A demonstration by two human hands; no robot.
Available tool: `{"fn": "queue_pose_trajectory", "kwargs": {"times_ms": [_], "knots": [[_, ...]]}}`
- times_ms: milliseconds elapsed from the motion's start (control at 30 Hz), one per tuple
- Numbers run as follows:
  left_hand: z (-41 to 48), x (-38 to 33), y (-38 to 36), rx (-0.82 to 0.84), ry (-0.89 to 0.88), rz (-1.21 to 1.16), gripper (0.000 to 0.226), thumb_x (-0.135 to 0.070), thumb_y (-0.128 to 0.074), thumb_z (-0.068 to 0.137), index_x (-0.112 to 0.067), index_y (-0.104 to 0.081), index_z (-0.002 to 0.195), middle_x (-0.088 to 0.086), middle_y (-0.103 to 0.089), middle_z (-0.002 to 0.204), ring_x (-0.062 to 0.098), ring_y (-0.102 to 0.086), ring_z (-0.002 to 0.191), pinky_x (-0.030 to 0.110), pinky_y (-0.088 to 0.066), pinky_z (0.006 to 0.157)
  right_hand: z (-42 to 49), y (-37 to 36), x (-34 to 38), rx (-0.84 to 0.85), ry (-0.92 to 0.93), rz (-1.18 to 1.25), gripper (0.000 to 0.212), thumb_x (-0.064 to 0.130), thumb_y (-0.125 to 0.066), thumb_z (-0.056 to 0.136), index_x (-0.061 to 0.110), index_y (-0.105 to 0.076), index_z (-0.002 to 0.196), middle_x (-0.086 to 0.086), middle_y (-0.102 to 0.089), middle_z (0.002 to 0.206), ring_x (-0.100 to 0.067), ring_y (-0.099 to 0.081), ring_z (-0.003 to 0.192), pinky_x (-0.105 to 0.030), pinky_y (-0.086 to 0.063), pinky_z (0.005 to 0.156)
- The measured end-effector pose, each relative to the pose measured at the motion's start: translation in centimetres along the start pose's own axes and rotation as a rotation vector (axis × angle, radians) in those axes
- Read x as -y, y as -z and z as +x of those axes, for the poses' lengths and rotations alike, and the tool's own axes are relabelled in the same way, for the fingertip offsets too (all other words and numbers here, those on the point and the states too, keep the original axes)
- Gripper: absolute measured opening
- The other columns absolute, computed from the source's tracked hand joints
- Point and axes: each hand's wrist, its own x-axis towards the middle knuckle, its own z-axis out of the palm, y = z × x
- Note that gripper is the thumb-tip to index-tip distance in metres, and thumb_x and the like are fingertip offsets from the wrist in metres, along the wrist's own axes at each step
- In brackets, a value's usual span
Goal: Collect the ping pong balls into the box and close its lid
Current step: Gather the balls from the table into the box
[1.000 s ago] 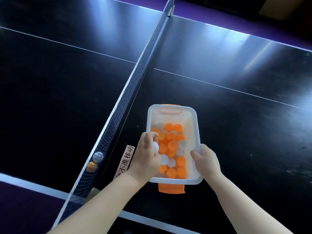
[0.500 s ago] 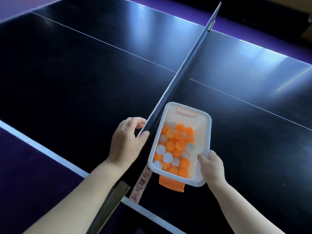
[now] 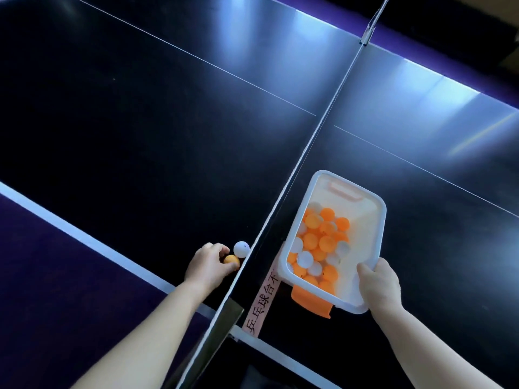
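Note:
A clear plastic box with orange clasps sits open, right of the net, holding several orange and white ping pong balls. My right hand grips its near right rim. Left of the net, my left hand closes its fingers around an orange ball on the table. A white ball lies just beyond it, against the net. No lid is in view.
The net runs from the near post to the far edge, dividing the dark table. A pink label with printed characters lies by the post. Purple floor lies left of the table edge.
My left hand left the box, crossed the net and came down on the orange ball at the left side. The view swung left. My right hand kept hold of the box.

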Motion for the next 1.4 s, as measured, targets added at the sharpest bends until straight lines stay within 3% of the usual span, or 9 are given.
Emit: {"fn": "queue_pose_trajectory", "kwargs": {"times_ms": [300, 467, 567, 767, 900, 1033, 1167, 1267, 1400], "knots": [[0.0, -0.2, 0.9, -0.082, 0.080, -0.143, 0.017, -0.026, -0.060, 0.078, -0.016, -0.050, 0.088, -0.001, -0.048, 0.095, 0.020, -0.053, 0.077, 0.030, -0.040, 0.058, -0.2, -0.2, 0.2, -0.010, -0.026, -0.064, 0.013, 0.020, -0.044, 0.091, 0.008, -0.048, 0.093, -0.006, -0.057, 0.082, -0.022, -0.051, 0.068, -0.033, -0.039, 0.058], [1.2, -0.7, 0.9, -0.058, -0.082, -0.083, 0.032, 0.000, -0.053, 0.075, -0.020, -0.050, 0.100, -0.001, -0.038, 0.112, 0.022, -0.050, 0.091, 0.029, -0.044, 0.070, -0.2, -0.2, 0.1, -0.006, -0.032, -0.073, 0.015, 0.021, -0.043, 0.091, 0.008, -0.049, 0.097, -0.006, -0.057, 0.083, -0.027, -0.055, 0.075, -0.034, -0.041, 0.060], [2.1, -1.2, 0.0, 0.021, -0.211, -0.009, 0.045, -0.013, -0.064, 0.079, -0.029, -0.052, 0.119, -0.006, -0.041, 0.117, 0.014, -0.044, 0.107, 0.026, -0.043, 0.086, -0.1, -0.2, 0.1, -0.004, -0.029, -0.099, 0.014, 0.020, -0.043, 0.091, 0.008, -0.047, 0.096, -0.005, -0.055, 0.080, -0.026, -0.053, 0.073, -0.033, -0.040, 0.059], [3.2, -1.3, -1.2, 0.057, -0.208, 0.044, 0.038, -0.026, -0.063, 0.082, -0.030, -0.057, 0.120, -0.007, -0.053, 0.110, 0.014, -0.042, 0.114, 0.024, -0.039, 0.086, -0.1, 0.0, 0.2, -0.002, -0.033, -0.127, 0.013, 0.021, -0.042, 0.091, 0.009, -0.046, 0.095, -0.004, -0.053, 0.078, -0.026, -0.053, 0.073, -0.033, -0.041, 0.060], [2.5, -2.7, 0.8, -0.175, -0.231, -0.126, 0.026, -0.034, -0.054, 0.089, -0.017, -0.061, 0.109, 0.001, -0.061, 0.100, 0.024, -0.051, 0.104, 0.034, -0.044, 0.085, -0.2, -0.2, 0.2, -0.006, -0.041, -0.128, 0.013, 0.021, -0.042, 0.092, 0.009, -0.045, 0.094, -0.004, -0.052, 0.079, -0.029, -0.055, 0.078, -0.034, -0.041, 0.062], [-0.2, -8.2, 4.0, -0.391, -0.525, -0.244, 0.052, -0.056, -0.044, 0.083, -0.013, -0.064, 0.105, 0.003, -0.063, 0.093, 0.019, -0.051, 0.091, 0.031, -0.045, 0.080, -0.4, -0.1, 0.4, -0.020, -0.042, -0.118, 0.012, 0.021, -0.042, 0.092, 0.009, -0.044, 0.092, -0.003, -0.051, 0.076, -0.023, -0.050, 0.068, -0.032, -0.037, 0.055], [-2.6, -13.0, 3.7, -0.173, -0.744, -0.240, 0.050, -0.057, -0.055, 0.080, -0.021, -0.063, 0.114, -0.002, -0.061, 0.095, 0.013, -0.049, 0.094, 0.022, -0.041, 0.083, -0.6, 0.1, 0.7, -0.008, -0.057, -0.093, 0.013, 0.021, -0.044, 0.092, 0.008, -0.045, 0.093, -0.003, -0.051, 0.077, -0.024, -0.051, 0.071, -0.032, -0.039, 0.058], [-3.6, -14.7, 1.7, 0.030, -0.732, -0.199, 0.050, -0.019, -0.066, 0.082, -0.024, -0.050, 0.130, 0.000, -0.054, 0.109, 0.014, -0.042, 0.105, 0.026, -0.041, 0.092, -0.9, 0.3, 0.6, 0.002, -0.058, 0.018, 0.013, 0.019, -0.048, 0.091, 0.008, -0.050, 0.096, -0.002, -0.053, 0.079, -0.021, -0.052, 0.071, -0.033, -0.043, 0.064], [-4.4, -15.4, 0.3, 0.145, -0.635, -0.205, 0.056, 0.007, -0.048, 0.079, -0.018, -0.043, 0.128, -0.001, -0.038, 0.119, 0.016, -0.038, 0.111, 0.025, -0.039, 0.093, -1.9, 0.7, 0.0, -0.018, -0.061, 0.128, 0.009, 0.018, -0.049, 0.089, 0.010, -0.053, 0.092, -0.002, -0.056, 0.081, -0.019, -0.053, 0.071, -0.036, -0.045, 0.066]]}}
